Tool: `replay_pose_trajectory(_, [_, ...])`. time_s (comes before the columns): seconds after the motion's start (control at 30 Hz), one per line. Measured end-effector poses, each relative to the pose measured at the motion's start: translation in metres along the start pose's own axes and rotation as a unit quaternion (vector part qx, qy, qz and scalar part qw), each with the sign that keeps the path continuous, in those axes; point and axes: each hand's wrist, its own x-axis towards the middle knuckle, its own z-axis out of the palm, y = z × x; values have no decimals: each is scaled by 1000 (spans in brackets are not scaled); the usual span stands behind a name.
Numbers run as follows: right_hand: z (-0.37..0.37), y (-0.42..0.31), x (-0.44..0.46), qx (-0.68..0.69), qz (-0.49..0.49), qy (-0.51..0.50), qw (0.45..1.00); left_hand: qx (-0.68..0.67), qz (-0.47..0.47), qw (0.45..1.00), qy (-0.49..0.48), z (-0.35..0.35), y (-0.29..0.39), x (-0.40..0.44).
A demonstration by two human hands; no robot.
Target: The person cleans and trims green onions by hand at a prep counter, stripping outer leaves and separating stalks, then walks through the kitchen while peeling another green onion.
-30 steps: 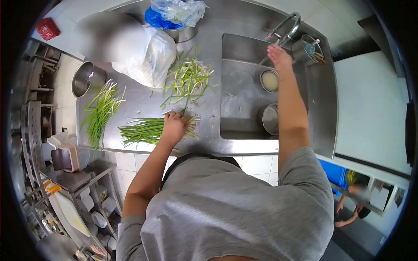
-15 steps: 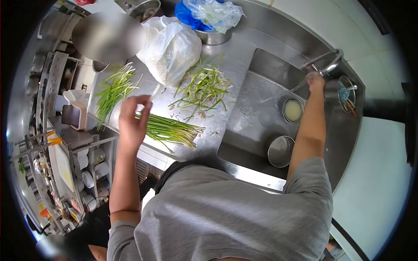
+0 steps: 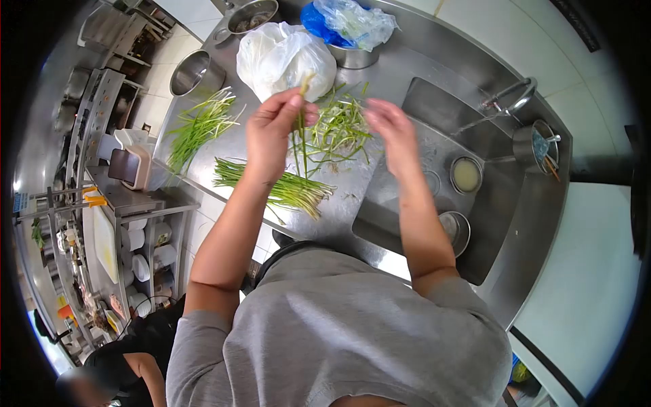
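My left hand (image 3: 272, 132) is shut on a green scallion (image 3: 302, 129), pinched near its pale end, with the green part hanging down. My right hand (image 3: 393, 129) is raised at the sink's left edge, fingers stretched out and slightly blurred, holding nothing visible. Between and beyond the hands lies a loose pile of scallion trimmings (image 3: 342, 132) on the steel counter. A thick bundle of scallions (image 3: 271, 186) lies below my left hand, partly behind the forearm. Another bunch of scallions (image 3: 196, 132) rests farther left.
Water runs from the tap (image 3: 519, 98) into the steel sink (image 3: 390, 193), where a bowl of pale liquid (image 3: 466, 175) and a metal pot (image 3: 458, 234) stand. At the back are a full white plastic bag (image 3: 281, 61) and a pot (image 3: 195, 74). A person (image 3: 146, 359) is at lower left.
My right hand has left the tap and moved left toward the trimmings. My left hand has moved right and up, now with a green scallion hanging from it. The tap still runs.
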Motion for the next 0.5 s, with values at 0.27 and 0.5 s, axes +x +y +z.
replay_pose_trajectory(0.27, [60, -3, 7, -18, -34, -77, 996, 102, 32, 992, -75, -5, -49, -14])
replay_pose_trajectory(0.5, [42, 0, 7, -305, -182, -44, 934, 142, -15, 989, -38, -9, -66, -21])
